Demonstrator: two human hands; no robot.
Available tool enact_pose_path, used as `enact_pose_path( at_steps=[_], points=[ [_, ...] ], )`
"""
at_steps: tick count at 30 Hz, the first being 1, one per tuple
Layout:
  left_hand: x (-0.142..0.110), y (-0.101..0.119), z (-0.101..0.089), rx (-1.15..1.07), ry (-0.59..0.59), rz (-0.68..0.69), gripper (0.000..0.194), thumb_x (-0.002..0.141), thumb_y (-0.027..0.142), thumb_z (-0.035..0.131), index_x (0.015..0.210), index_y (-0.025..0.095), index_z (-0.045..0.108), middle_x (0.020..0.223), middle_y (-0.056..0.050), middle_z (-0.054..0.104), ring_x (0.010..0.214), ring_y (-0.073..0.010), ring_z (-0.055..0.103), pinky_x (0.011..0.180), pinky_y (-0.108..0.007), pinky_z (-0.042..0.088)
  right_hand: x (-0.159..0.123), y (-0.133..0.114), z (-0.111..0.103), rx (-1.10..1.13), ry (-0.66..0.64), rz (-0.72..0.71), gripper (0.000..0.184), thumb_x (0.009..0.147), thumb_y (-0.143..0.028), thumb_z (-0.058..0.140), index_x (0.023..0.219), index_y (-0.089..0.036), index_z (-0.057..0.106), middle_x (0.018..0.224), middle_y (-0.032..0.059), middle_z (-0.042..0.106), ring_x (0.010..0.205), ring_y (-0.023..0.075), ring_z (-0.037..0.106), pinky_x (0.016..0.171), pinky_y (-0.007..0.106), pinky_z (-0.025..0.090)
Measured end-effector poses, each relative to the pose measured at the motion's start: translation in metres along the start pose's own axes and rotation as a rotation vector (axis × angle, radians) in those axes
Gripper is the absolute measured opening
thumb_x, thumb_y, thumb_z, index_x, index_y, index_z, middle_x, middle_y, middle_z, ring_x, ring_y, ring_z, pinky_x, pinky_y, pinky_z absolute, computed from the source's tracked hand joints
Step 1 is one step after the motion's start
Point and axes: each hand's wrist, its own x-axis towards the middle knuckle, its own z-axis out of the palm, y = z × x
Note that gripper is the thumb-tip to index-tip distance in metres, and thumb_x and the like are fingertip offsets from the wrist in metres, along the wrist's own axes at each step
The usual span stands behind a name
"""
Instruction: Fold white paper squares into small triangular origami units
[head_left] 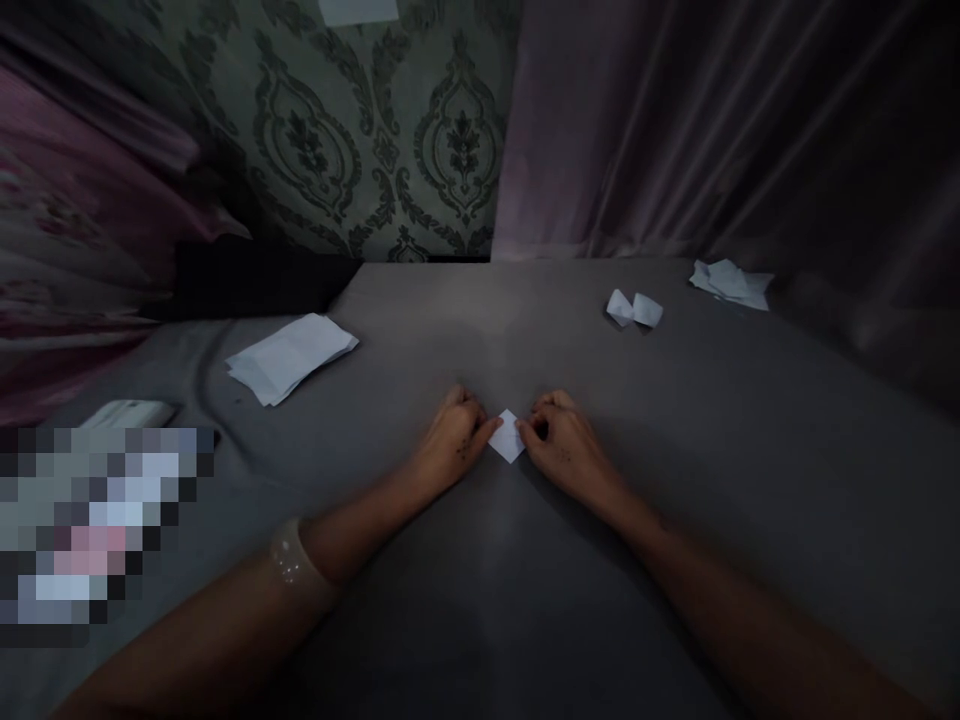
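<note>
A small folded piece of white paper (509,446) lies flat on the grey cloth surface, turned so that a corner points toward me. My left hand (459,435) pinches its left corner, with the thumb on top and the other fingers curled. On the opposite side, my right hand (562,440) grips the right corner between thumb and curled fingers. The fingertips under the paper are hidden. A pale band with shiny dots (289,562) circles my left forearm.
A stack of white paper sheets (292,355) lies to the left. Folded paper shapes (646,310) stand at the back right, near loose paper pieces (727,283). A pale flat object (127,412) and a pixelated area are at far left. Curtains (600,130) and patterned wall (390,150) border the back.
</note>
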Motion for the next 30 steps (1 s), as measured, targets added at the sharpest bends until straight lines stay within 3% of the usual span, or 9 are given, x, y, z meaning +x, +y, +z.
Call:
enact_pose_path(
  at_steps=[8, 20, 24, 27, 30],
  points=[
    [0.001, 0.0, 0.004, 0.053, 0.014, 0.0, 0.027, 0.093, 0.032, 0.048, 0.073, 0.015, 0.055, 0.088, -0.007, 0.051, 0.084, -0.0197, 0.054, 0.079, -0.035, 0.047, 0.001, -0.001, 0.002, -0.053, 0.012, 0.01, 0.027, 0.086, -0.026, 0.052, 0.064, -0.023, 0.037, 0.082, 0.0054, 0.05, 0.084, 0.0218, 0.053, 0.077, 0.037, 0.043],
    [0.004, -0.002, 0.0, 0.016, -0.008, 0.005, 0.026, 0.091, 0.033, 0.051, 0.073, 0.016, 0.056, 0.085, -0.006, 0.052, 0.079, -0.0183, 0.054, 0.073, -0.033, 0.046, 0.002, 0.001, 0.004, -0.079, 0.029, -0.012, 0.026, 0.086, -0.026, 0.052, 0.064, -0.023, 0.039, 0.081, 0.0057, 0.05, 0.082, 0.0218, 0.053, 0.074, 0.036, 0.045],
    [0.003, -0.004, 0.005, 0.089, 0.031, 0.02, 0.019, 0.091, 0.033, 0.05, 0.082, 0.017, 0.054, 0.088, -0.005, 0.052, 0.079, -0.018, 0.053, 0.072, -0.032, 0.047, 0.001, 0.006, 0.003, -0.073, 0.018, -0.048, 0.023, 0.086, -0.029, 0.054, 0.067, -0.023, 0.043, 0.084, 0.0059, 0.049, 0.081, 0.0209, 0.053, 0.073, 0.036, 0.046],
    [0.003, -0.004, 0.007, 0.168, 0.028, 0.163, 0.015, 0.095, 0.028, 0.043, 0.094, 0.017, 0.054, 0.092, -0.006, 0.054, 0.086, -0.0191, 0.053, 0.077, -0.033, 0.047, 0.0, 0.012, 0.0, -0.064, 0.007, -0.058, 0.025, 0.087, -0.033, 0.056, 0.068, -0.023, 0.043, 0.085, 0.0055, 0.047, 0.08, 0.0205, 0.054, 0.074, 0.036, 0.047],
    [0.002, -0.002, 0.005, 0.268, -0.056, 0.358, 0.022, 0.098, 0.023, 0.036, 0.101, 0.017, 0.057, 0.1, -0.007, 0.057, 0.093, -0.0186, 0.053, 0.084, -0.031, 0.045, -0.002, 0.02, -0.002, -0.026, 0.01, -0.068, 0.019, 0.087, -0.031, 0.056, 0.073, -0.022, 0.046, 0.087, 0.0045, 0.048, 0.08, 0.0189, 0.055, 0.075, 0.035, 0.047]
  ],
)
